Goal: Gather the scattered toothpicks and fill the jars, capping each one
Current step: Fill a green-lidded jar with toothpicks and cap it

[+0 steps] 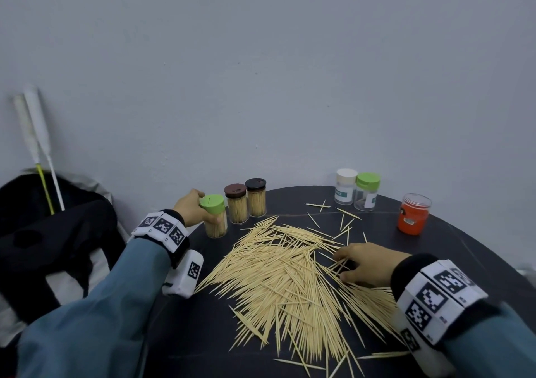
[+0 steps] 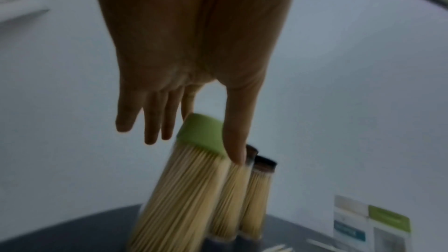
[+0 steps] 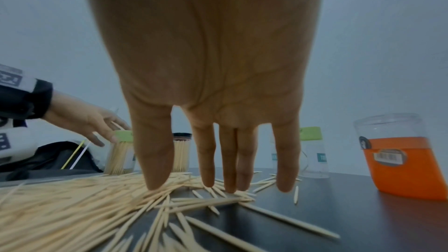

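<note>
The loose toothpicks (image 1: 287, 279) lie in a wide pale heap on the dark bench (image 1: 452, 250), thin, pointed at the ends, crossing each other. The right hand (image 1: 367, 264) rests on the right edge of the heap with fingers (image 3: 155, 162) straight and spread, grasping nothing. The left hand (image 1: 193, 208) is at the green-capped jar (image 1: 214, 216), full of upright toothpicks, at the far left; its thumb lies on the cap, the other fingers straight, not clenched. Just beside this jar stand two full brown-capped jars (image 1: 246, 203).
</note>
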Tool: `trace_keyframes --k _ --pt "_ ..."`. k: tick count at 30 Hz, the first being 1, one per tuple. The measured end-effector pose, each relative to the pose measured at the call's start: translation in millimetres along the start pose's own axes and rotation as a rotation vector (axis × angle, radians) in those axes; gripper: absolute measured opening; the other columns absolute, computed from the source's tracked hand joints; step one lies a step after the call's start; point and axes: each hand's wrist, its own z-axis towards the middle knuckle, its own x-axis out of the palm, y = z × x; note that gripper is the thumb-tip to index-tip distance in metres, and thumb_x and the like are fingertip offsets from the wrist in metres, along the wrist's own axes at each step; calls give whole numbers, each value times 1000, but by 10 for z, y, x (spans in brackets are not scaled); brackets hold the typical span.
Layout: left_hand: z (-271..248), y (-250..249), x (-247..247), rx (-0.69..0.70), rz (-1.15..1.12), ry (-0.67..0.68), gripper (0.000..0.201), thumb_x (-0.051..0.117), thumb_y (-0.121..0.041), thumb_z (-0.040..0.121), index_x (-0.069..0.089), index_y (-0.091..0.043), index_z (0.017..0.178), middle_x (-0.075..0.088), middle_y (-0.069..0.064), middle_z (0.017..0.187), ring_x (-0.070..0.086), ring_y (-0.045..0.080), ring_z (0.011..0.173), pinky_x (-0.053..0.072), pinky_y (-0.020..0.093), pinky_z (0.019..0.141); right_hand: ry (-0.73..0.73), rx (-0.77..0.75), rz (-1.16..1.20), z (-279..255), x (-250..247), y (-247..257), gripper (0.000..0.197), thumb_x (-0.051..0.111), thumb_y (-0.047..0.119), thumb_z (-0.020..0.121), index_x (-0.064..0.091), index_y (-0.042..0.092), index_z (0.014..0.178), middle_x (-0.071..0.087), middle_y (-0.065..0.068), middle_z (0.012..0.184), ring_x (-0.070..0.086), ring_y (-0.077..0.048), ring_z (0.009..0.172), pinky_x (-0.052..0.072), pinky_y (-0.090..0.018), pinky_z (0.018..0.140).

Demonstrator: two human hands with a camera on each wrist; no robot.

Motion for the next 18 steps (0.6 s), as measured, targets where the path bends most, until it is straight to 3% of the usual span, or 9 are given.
trace_keyframes --k 4,8,10,12,15,18 --pt "-275 -392 -154 155 -20 -125 69 76 -16 77 39 -5 134 46 15 137 46 29 124 38 37 98 -22 19 39 -45 -82 -55 51 52 31 93 36 19 140 42 -3 142 42 -17 128 34 -27 104" --pt "-576 -933 -165 417 -89 -234 49 71 -12 81 48 -8 123 54 4 114 52 18 105 41 23 82 -5 89 76 -101 -143 -180 53 52 32 93 34 20 141 44 -4 141 43 -18 127 35 -28 103" --pt "-646 -1223 -63 525 -142 -160 41 71 -11 81 52 -10 117 56 1 107 54 15 98 40 16 75 9 124 88 -121 -163 -250 52 51 31 93 33 20 141 44 -4 140 42 -18 128 35 -28 103" --pt "-611 -1486 130 578 -186 -42 37 72 -9 79 55 -11 112 59 3 105 56 16 95 44 19 77 24 153 85 -130 -181 -316 53 51 31 94 33 18 142 43 -5 141 42 -19 129 34 -27 103" --pt "-442 -1813 527 573 -166 100 37 72 -8 79 57 -9 112 61 6 108 56 16 93 47 25 83 28 177 88 -113 -189 -428 49 51 28 94 37 17 140 45 -4 139 43 -18 127 34 -26 102" --pt "-210 -2056 919 574 -57 164 42 71 -7 79 56 -8 118 60 9 118 55 15 95 43 21 80 31 182 87 -78 -171 -549 42 48 22 95 42 20 137 47 -5 138 45 -19 125 35 -27 102"
